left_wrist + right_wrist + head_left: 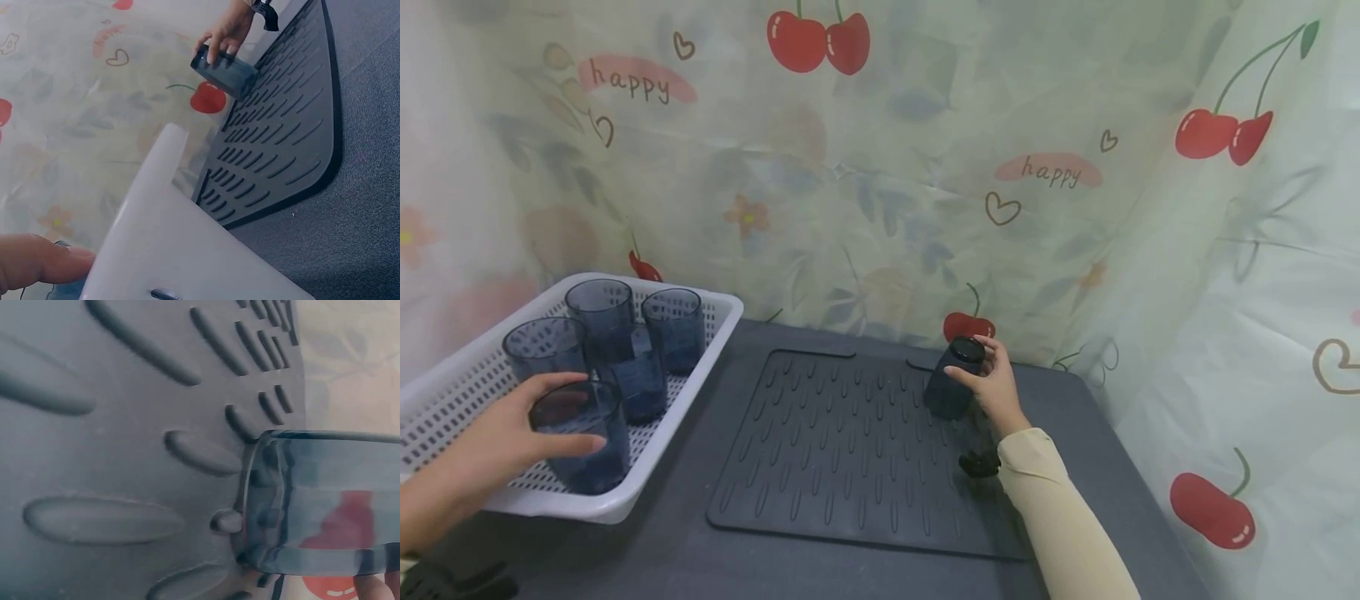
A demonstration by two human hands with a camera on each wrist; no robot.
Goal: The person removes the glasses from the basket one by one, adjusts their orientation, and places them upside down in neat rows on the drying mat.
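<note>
Toward the mat's far right corner, my right hand [997, 387] grips an upside-down blue-tinted drinking glass [951, 390] near its base. In the right wrist view, the rim of this glass [325, 494] meets the ridged surface of the black drying mat [842, 467]. My left hand [505, 429] holds another blue glass [593, 467], mouth up, at the near end of the white basket [691, 404], thumb and fingers on either side of it. Only the thumb and a bit of that glass show in the left wrist view.
Several more blue glasses [673, 325] stand mouth up in the basket, close to the left hand. A dark grey cloth [662, 550] covers the table. Behind and to the right hangs a cherry-patterned curtain [880, 167].
</note>
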